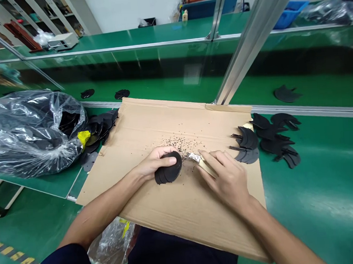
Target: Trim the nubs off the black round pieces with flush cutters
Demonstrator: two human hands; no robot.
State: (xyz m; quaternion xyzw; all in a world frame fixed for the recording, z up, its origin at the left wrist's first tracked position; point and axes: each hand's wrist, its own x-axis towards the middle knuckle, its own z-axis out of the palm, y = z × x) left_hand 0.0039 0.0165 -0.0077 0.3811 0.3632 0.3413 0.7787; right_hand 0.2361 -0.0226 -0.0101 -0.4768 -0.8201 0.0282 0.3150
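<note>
My left hand (156, 162) is closed on a fanned stack of flat black rounded pieces (168, 170), thumb on top, over the cardboard sheet (145, 118). In my right hand (225, 173) is a utility knife (207, 166) with a pale handle. Its metal tip points left at the stack, a small gap away from it. Small black crumbs (180, 143) lie scattered on the cardboard around and beyond the stack. More black pieces (246, 143) with thin stems rest at the cardboard's right edge.
On the left, a clear plastic bag (30, 133) holds many black pieces, with loose ones (100, 126) spilled beside it. Further black pieces (275, 134) lie on the green table (325, 166) to the right. A metal frame post (249, 44) rises behind the cardboard.
</note>
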